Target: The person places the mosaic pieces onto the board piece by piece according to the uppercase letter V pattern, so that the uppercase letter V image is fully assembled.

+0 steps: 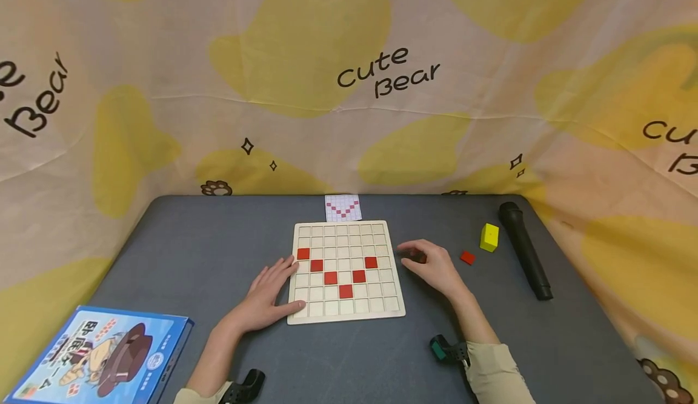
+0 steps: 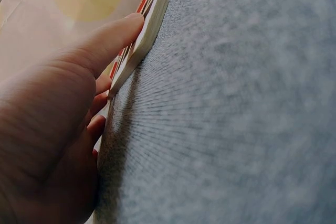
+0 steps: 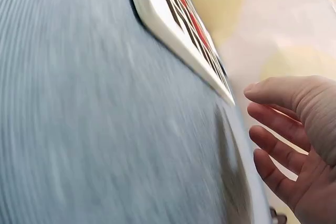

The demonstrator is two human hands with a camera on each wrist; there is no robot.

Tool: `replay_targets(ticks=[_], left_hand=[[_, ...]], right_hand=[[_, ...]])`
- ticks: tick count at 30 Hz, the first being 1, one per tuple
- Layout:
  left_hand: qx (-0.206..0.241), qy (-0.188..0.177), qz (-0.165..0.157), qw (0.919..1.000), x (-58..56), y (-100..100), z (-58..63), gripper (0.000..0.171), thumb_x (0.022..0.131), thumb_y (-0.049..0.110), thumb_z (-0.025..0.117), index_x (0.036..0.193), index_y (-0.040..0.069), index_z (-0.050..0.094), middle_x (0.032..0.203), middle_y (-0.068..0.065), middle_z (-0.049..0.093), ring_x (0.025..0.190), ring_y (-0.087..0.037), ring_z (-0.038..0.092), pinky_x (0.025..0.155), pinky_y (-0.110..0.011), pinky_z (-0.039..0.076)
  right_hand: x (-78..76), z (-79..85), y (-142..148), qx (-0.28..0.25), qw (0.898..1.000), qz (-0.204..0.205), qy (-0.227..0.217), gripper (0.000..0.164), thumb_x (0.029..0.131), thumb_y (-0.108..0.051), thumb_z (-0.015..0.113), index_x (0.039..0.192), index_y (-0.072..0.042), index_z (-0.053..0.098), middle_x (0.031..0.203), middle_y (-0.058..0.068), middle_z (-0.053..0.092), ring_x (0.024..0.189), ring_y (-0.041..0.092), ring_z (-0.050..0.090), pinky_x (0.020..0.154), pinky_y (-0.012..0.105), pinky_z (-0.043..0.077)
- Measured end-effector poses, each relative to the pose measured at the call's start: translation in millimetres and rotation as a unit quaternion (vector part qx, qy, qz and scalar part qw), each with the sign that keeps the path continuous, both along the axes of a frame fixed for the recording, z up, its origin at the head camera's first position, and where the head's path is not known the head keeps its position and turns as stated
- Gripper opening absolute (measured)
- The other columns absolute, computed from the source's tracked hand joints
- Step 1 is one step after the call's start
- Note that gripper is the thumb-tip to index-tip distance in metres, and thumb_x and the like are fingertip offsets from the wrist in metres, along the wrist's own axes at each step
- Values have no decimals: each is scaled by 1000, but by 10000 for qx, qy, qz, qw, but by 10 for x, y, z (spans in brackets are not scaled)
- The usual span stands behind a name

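A white grid board point(image 1: 376, 304) lies on the table with several red square tiles point(image 1: 346, 291) set in its cells, forming a V. My left hand point(image 1: 264, 302) rests along the board's left edge with fingers stretched out. In the left wrist view its thumb point(image 2: 113, 38) lies on the board's rim. To the right of the board, my right hand point(image 1: 433, 266) hovers with fingers loosely bent. Nothing shows between thumb and fingers in the right wrist view. A loose red tile point(image 1: 467, 258) lies to the right of this hand.
Behind the board lies a small pattern card point(image 1: 343, 208) with a pink V. A yellow block point(image 1: 489, 237) and a black microphone point(image 1: 526, 250) are at the right. A blue picture box point(image 1: 103, 355) sits at the front left. A printed cloth point(image 1: 305, 46) hangs behind the grey table point(image 1: 349, 367).
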State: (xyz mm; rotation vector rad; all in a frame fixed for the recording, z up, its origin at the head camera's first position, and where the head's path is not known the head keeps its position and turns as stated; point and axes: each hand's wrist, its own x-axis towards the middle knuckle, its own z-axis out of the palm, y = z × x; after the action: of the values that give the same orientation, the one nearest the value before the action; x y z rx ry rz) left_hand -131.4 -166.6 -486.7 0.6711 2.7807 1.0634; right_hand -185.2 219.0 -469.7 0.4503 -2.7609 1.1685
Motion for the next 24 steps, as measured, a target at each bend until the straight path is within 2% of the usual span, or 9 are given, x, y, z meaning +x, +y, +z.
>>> replay_targets(ticks=[9,17,24], left_hand=[[-37,-87,69,9999,-5,5,5,81,88,43,69,151,4,36,158,-16,25,145,-38,18,113,-60,8],[-20,-68,85,9999,-7,15,-10,81,88,43,70,150,4,36,158,-16,26,145,-38,18,113,-60,8],[-13,-45,94,9999,-4,18,-6,82,86,42,71,150,3,37,158,-16,25,145,-38,18,113,-59,7]], right_hand=[[40,-20,400,182,9990,-376,145,28,84,-11,77,111,-11,73,96,6,67,79,21,56,67,31,47],[94,-49,703,350,9969,-653,273,26,84,-9,76,110,-8,72,103,8,68,85,22,60,74,37,50],[134,-67,954,581,9916,-1084,405,26,85,-6,74,111,-5,71,97,12,68,81,27,61,73,42,49]])
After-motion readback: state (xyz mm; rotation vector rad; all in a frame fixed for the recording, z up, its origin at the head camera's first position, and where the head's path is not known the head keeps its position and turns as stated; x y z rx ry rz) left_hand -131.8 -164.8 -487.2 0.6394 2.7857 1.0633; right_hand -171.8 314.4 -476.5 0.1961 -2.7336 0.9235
